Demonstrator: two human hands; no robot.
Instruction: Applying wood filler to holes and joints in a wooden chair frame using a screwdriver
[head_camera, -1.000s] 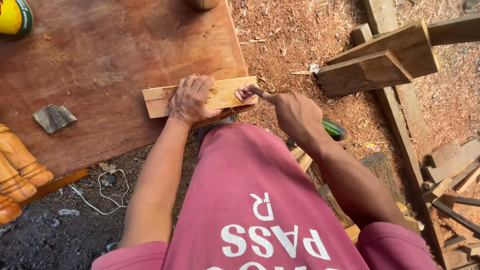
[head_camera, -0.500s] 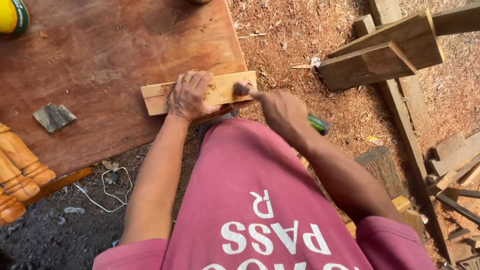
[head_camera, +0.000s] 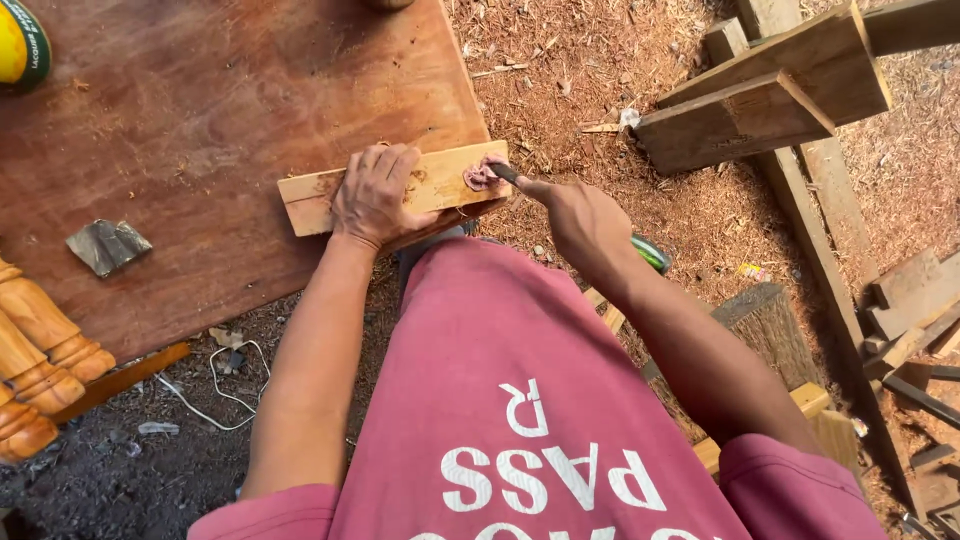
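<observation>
Left hand (head_camera: 375, 195) flat on wood block (head_camera: 440, 180); right hand (head_camera: 585, 222) grips chisel (head_camera: 503, 173).

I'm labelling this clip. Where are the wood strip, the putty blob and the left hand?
Wood strip (head_camera: 445, 180), head view, bare face between the hands.
Putty blob (head_camera: 481, 177), head view, middle of the pinkish smear.
Left hand (head_camera: 373, 195), head view, back of the hand.

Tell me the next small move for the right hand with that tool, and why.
Probably draw the blade along the block, spreading the pinkish filler. The left hand already pins the block flat on the board, the right hand holds the tool's tip at the patch, and the filler sits in a lump near the block's end.
</observation>
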